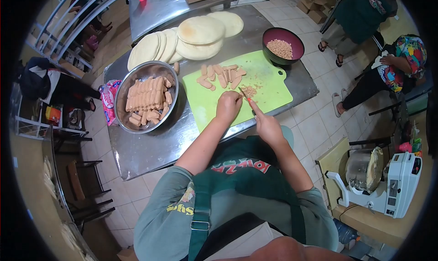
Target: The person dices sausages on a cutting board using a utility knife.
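Note:
My right hand [268, 127] grips a knife [249, 100] by its orange handle, the blade pointing away from me over the green cutting board [200, 110]. Beside the blade, my left hand [229, 105] is closed with curled fingers on the board; whatever lies under them is hidden. Chopped sausage bits [249, 92] lie around the knife tip. Several sausage pieces [222, 74] rest farther up the board. To the left, a steel bowl [119, 108] holds a pile of sausages [146, 96]. A dark bowl [297, 36] at the board's far right corner contains diced sausage [279, 48].
Round flat dough bases [200, 30] are stacked along the far side of the metal table [137, 158]. A pink plastic packet [109, 101] lies by the steel bowl. Two people [365, 14] are on the right, and a white mixer [397, 183] stands lower right.

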Tool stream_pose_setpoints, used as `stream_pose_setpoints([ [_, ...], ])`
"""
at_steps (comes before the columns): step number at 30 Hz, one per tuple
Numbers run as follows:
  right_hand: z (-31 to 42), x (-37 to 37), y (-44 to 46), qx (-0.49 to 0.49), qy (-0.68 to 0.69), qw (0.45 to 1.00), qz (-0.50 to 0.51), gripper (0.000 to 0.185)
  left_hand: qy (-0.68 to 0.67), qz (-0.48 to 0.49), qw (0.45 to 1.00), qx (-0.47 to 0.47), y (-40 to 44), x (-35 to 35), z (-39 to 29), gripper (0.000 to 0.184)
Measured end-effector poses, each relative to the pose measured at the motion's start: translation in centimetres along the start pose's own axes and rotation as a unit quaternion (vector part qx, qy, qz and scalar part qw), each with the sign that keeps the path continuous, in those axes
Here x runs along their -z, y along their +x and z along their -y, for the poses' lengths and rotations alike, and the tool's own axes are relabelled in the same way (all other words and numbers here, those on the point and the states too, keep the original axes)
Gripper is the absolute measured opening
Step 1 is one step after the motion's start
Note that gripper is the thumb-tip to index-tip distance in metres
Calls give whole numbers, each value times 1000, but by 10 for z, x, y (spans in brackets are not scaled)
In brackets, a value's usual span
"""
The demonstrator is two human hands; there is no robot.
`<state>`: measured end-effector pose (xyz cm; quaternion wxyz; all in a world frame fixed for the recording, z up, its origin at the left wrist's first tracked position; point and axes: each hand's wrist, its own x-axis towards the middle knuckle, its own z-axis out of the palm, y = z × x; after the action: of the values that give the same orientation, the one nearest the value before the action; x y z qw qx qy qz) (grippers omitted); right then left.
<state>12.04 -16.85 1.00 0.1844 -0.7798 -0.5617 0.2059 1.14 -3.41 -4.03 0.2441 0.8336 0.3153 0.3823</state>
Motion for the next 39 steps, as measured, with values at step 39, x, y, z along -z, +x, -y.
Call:
stream_pose_setpoints([
  [39, -12, -4, -50, 24, -11, 999, -40, 56, -13, -6, 1000, 24, -4, 4, 1, 8],
])
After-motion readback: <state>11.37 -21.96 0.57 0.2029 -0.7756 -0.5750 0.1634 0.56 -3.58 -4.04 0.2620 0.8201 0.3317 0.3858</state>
